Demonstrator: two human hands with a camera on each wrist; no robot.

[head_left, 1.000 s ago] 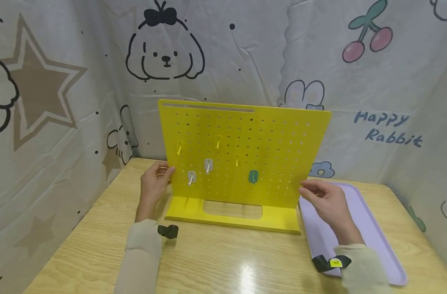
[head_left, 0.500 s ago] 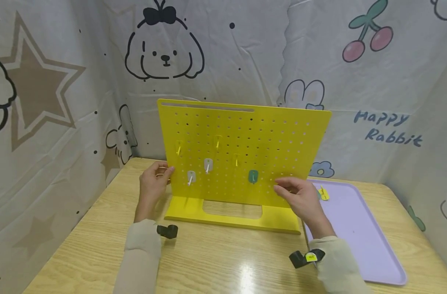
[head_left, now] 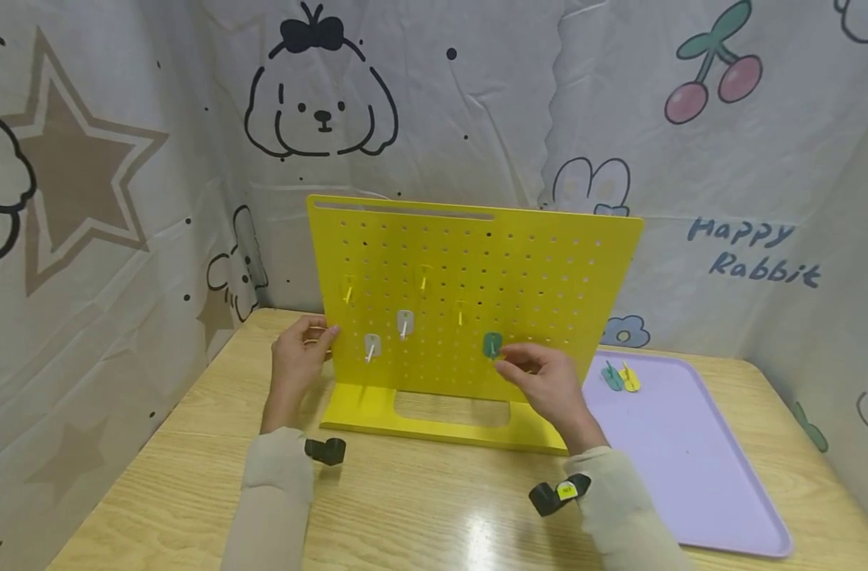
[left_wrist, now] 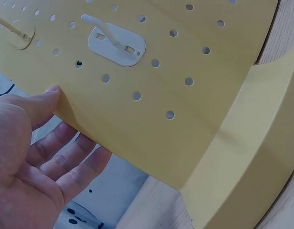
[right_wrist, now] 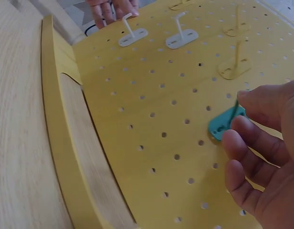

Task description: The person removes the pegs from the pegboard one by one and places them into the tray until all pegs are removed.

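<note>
A yellow pegboard (head_left: 541, 317) stands upright on its base on the wooden table. My left hand (head_left: 300, 358) grips its left edge, with the thumb on the front face and the fingers behind. On the board's lower middle sits a green hook (right_wrist: 222, 125). My right hand (head_left: 548, 387) pinches the prong of that hook between thumb and index finger, the other fingers loosely bent. Two white hooks, a lower one (head_left: 373, 346) and a higher one (head_left: 405, 323), hang to the left. Several yellow hooks, one of them (head_left: 460, 314) near the middle, are also on the board.
A lilac tray (head_left: 691, 460) lies to the right of the board. Near its far left corner rest a loose green hook (head_left: 612, 377) and a loose yellow hook (head_left: 629, 377). A printed cloth (head_left: 441, 119) hangs behind the table.
My right hand has moved left from the board's right edge to the green hook, uncovering the two loose hooks on the tray. My left hand has stayed at the left edge.
</note>
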